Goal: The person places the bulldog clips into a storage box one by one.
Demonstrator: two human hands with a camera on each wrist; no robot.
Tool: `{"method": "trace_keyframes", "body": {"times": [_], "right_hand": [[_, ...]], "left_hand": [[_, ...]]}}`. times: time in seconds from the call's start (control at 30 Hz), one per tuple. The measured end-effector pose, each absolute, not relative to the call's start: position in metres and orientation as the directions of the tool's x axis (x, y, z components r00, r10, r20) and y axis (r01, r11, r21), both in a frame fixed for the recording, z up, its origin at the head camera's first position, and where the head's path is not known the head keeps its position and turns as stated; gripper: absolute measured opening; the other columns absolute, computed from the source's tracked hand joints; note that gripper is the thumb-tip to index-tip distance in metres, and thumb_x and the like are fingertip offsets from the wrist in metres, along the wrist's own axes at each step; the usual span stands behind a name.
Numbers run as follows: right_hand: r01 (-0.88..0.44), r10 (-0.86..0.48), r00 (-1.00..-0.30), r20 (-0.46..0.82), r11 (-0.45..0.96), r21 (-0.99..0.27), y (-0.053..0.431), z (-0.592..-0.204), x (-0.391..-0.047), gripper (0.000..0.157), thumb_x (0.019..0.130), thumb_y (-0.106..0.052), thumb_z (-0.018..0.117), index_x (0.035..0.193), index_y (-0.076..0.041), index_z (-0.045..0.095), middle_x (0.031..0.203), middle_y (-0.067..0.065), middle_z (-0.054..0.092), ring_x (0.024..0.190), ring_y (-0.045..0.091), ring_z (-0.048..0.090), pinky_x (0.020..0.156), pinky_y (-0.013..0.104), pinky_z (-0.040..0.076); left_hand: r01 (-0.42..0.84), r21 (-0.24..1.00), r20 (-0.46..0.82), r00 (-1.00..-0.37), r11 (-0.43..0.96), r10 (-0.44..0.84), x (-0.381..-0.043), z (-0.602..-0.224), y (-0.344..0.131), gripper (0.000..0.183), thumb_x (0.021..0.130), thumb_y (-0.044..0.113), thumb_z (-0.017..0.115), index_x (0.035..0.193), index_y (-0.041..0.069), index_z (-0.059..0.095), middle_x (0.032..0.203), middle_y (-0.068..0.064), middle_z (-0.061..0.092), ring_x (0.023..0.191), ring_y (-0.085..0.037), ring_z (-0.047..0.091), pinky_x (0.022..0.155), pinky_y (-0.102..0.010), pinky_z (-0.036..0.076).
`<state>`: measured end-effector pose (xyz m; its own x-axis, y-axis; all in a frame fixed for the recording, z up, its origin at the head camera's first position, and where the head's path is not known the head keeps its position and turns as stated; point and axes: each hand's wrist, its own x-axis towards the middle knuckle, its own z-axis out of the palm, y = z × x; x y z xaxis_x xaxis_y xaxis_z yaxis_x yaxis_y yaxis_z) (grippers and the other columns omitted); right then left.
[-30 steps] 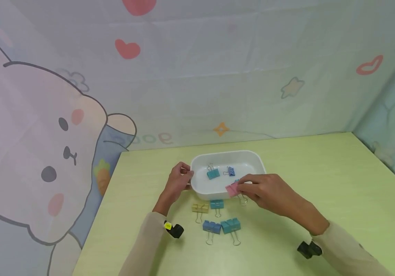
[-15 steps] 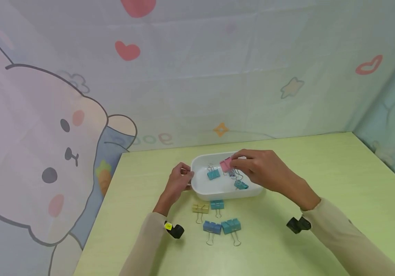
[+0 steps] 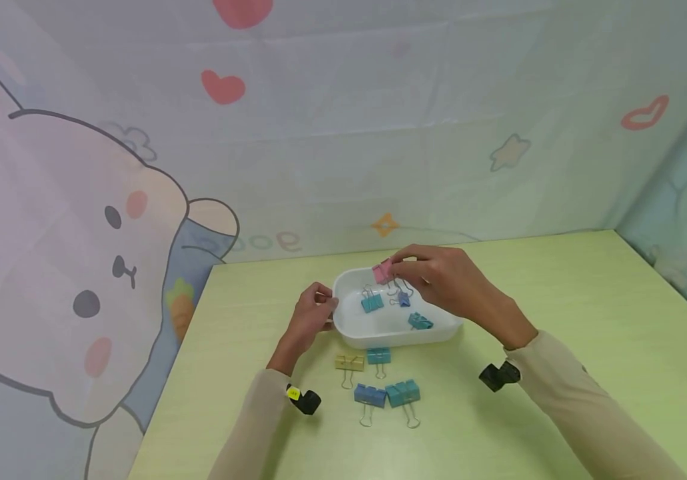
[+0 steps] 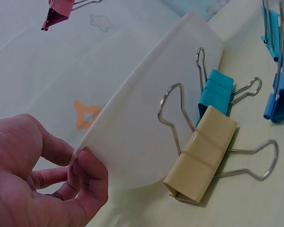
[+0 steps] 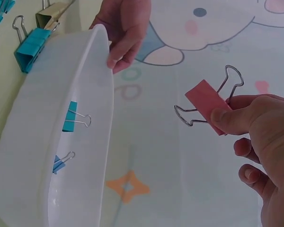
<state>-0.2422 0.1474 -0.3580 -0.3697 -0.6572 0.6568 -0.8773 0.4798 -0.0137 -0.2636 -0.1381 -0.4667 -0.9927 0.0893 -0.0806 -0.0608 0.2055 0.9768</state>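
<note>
My right hand [image 3: 439, 277] pinches a pink binder clip [image 5: 206, 105] between thumb and fingers, above the back part of a white tray [image 3: 373, 338]. In the right wrist view the clip's two wire handles stick out to either side. My left hand [image 3: 311, 310] grips the tray's left end, thumb and fingers at the rim in the left wrist view. Inside the tray lie a teal binder clip [image 3: 372, 303] at the left, a small blue binder clip [image 3: 404, 300] near the middle and another teal binder clip [image 3: 420, 321] at the front right.
On the table [image 3: 535, 300] before the tray lie a yellow binder clip [image 3: 350, 362], a small teal clip [image 3: 378, 355], a blue clip [image 3: 370, 395] and a larger teal clip [image 3: 403, 393]. A printed cloth [image 3: 343, 167] hangs behind the table.
My right hand has carried the pink clip from the tray's front edge back and left over the tray. The front-right teal clip, mostly covered before, now shows. My left hand stays put.
</note>
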Motion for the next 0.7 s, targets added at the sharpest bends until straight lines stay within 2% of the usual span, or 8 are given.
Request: {"method": "trace_keyframes", "body": {"times": [0.2,0.4,0.7], "right_hand": [[-0.866,-0.630,-0.393,0.670,0.499,-0.039,0.145,-0.357,-0.247,0.027,0.084,0.000,0.085,0.109,-0.009,0.080,0.113,0.005,0.074,0.094,0.022,0.073,0.069,0.035,0.061],[-0.842,-0.613,-0.444,0.654,0.534,-0.071,0.145,-0.359,-0.245,0.046,0.083,-0.017,0.089,0.125,-0.008,0.074,0.124,0.010,0.071,0.104,0.025,0.073,0.076,0.040,0.062],[-0.848,-0.651,-0.481,0.587,0.516,-0.121,0.153,-0.367,-0.232,0.051,0.084,-0.025,0.089,0.128,-0.007,0.072,0.126,0.010,0.070,0.108,0.027,0.071,0.083,0.041,0.061]], "left_hand": [[-0.062,0.978,-0.082,-0.992,0.199,0.094,-0.264,-0.466,-0.139,0.018,0.105,0.011,0.059,0.118,0.000,0.053,0.111,-0.018,0.056,0.093,-0.036,0.067,0.070,-0.036,0.061],[-0.066,0.977,-0.086,-0.992,0.204,0.088,-0.263,-0.466,-0.138,0.018,0.105,0.010,0.059,0.119,-0.001,0.053,0.111,-0.018,0.056,0.094,-0.036,0.067,0.067,-0.033,0.060],[-0.066,0.977,-0.086,-0.992,0.204,0.089,-0.263,-0.465,-0.138,0.020,0.105,0.010,0.059,0.120,-0.002,0.053,0.112,-0.018,0.056,0.095,-0.037,0.068,0.068,-0.033,0.060]]}}
